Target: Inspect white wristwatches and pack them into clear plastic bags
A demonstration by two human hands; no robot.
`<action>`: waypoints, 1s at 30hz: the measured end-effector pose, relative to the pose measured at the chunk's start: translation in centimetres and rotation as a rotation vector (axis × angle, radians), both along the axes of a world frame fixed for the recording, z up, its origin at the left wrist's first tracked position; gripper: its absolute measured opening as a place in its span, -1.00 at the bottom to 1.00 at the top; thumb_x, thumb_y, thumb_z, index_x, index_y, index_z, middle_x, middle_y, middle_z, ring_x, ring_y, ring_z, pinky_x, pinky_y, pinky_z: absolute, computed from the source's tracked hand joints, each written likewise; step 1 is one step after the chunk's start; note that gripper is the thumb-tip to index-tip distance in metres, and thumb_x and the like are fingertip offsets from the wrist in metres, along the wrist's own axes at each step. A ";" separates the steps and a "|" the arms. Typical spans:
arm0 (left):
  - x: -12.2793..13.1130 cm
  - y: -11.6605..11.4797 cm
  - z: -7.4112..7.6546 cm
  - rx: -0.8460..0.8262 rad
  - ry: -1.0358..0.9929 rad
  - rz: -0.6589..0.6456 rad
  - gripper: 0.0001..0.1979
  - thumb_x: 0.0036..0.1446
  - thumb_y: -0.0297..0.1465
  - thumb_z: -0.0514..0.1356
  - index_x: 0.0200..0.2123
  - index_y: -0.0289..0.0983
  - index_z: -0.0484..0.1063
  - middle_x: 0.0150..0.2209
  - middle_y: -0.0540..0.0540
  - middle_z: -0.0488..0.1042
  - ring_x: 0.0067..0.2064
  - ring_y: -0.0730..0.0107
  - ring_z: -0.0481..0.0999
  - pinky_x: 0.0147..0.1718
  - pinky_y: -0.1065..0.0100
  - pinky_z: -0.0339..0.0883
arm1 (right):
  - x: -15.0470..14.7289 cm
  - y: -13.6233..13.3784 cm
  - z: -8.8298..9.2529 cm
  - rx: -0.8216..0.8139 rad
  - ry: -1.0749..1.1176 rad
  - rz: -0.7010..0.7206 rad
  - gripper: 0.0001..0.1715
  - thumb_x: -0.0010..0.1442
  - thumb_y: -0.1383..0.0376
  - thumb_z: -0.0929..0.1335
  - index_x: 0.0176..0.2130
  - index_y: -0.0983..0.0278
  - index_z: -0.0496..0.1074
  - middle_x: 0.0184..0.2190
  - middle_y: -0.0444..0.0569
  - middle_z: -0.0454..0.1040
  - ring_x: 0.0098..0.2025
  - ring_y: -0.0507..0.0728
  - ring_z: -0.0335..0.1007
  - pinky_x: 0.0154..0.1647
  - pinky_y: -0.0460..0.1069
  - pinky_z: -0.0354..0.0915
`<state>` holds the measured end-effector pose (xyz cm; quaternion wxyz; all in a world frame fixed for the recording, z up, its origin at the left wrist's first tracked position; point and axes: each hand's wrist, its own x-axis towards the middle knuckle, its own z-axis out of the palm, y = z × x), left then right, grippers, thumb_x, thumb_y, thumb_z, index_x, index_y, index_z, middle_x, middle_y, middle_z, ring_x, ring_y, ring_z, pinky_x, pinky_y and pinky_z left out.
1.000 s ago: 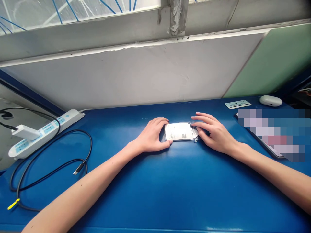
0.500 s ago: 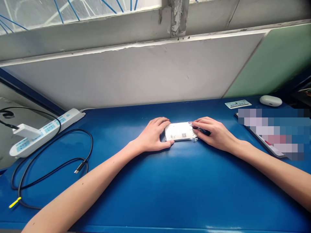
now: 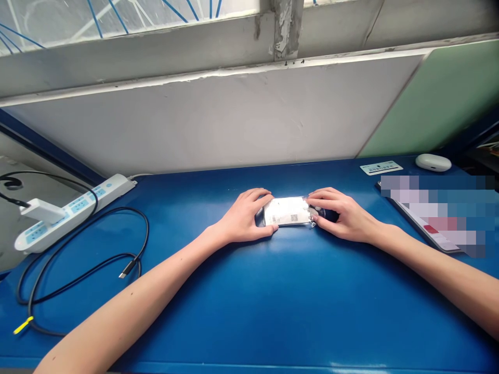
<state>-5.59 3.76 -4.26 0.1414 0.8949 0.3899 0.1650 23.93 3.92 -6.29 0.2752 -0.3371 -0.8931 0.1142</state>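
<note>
Blue table (image 3: 273, 301) is carrying it all: left hand (image 3: 244, 218) is curling fingers and thumb round one short end, right hand (image 3: 343, 215) is pinching the other, both equally close, of a flat white pack (image 3: 287, 212) lying mid-table, long axis running left-right, probably in a clear bag.

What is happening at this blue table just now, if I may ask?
A person is working on a small white packet in clear wrap that lies on the blue table. The left hand has a grip on its left end; the right hand pinches the wrap at its right end. A power strip and black cable lie off to the left.
</note>
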 end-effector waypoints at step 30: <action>0.3 -0.1 -0.1 0.036 0.045 0.015 -0.37 0.18 -0.03 0.22 0.18 -0.30 0.34 0.23 -0.32 0.32 0.28 -0.12 0.24 0.24 -0.06 0.14 | -1.2 -0.6 -0.2 -0.133 0.120 -0.072 -0.82 0.24 0.23 0.39 -0.15 0.17 0.57 -0.10 0.08 0.58 0.13 0.37 0.39 0.11 0.32 0.38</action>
